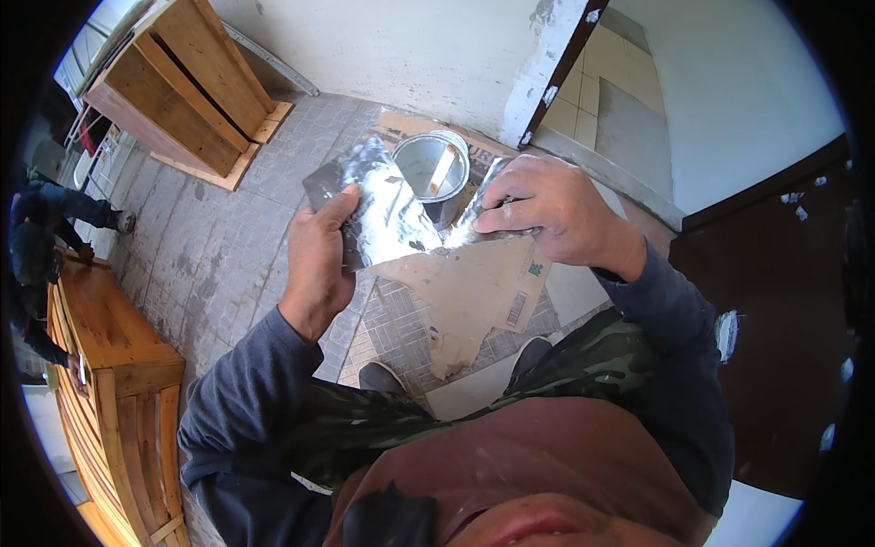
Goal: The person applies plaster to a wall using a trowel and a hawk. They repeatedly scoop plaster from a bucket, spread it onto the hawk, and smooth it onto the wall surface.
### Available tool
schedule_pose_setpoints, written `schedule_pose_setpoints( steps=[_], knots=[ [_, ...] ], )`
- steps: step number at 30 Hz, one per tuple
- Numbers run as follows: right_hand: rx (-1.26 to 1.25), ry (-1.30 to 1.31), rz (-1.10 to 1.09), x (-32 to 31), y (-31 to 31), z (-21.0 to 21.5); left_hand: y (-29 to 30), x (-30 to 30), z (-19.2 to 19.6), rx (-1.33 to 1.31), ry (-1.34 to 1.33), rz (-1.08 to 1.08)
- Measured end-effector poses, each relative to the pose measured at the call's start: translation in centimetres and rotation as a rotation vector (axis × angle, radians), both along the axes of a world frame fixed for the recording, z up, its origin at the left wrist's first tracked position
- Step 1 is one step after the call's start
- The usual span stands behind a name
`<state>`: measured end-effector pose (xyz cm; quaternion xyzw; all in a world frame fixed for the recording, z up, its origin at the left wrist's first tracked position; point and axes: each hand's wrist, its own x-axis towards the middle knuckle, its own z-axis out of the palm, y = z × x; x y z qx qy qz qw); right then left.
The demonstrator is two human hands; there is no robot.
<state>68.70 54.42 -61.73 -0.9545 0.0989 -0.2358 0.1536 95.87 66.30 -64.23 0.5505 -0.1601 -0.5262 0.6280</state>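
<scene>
My left hand [321, 251] grips a flat, shiny metal sheet [387, 205] by its left side, thumb on top. White paste is smeared over the sheet. My right hand [556, 205] is closed on a smaller flat metal blade [463, 226], its lower edge meeting the sheet's right edge. Just beyond them, an open metal can [415, 162] stands on the ground with a pale flat stick [444, 169] in it. The sheet partly covers the can's near side.
Flattened cardboard [456, 296] lies under the can and before my shoes. A wooden cabinet-like piece [173, 91] stands back left. Nearer left, another person [41, 228] touches a slatted wooden piece [137, 351]. A dark brown door [766, 301] is at right.
</scene>
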Motion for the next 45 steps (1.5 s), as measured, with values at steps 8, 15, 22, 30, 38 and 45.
schedule_pose_setpoints(
  steps=[8, 15, 22, 30, 38, 45],
  knots=[
    [0.419, -0.236, -0.793, -9.2, -5.6, -5.8, 4.6, 6.1, 4.3, -0.192, 0.083, 0.231],
    [-0.378, 0.193, -0.793, -12.3, -13.0, -13.0, 13.3, 6.3, 4.6, -0.319, 0.027, 0.422],
    [-0.755, 0.370, -0.801, -10.4, -21.8, -14.9, 14.1, 4.9, 3.1, -0.365, 0.398, 0.189],
    [-0.806, 0.399, -0.886, -9.4, -23.8, -15.5, 15.8, 4.6, 3.3, 0.135, -0.580, 0.251],
    [-1.156, 0.450, -0.690, -11.2, -25.8, -13.8, 15.2, 3.8, 3.4, 0.231, -0.746, 0.236],
    [-1.343, 0.535, -0.652, -11.8, -28.5, -13.4, 15.0, 3.9, 2.7, 0.140, -0.677, 0.195]
  ],
)
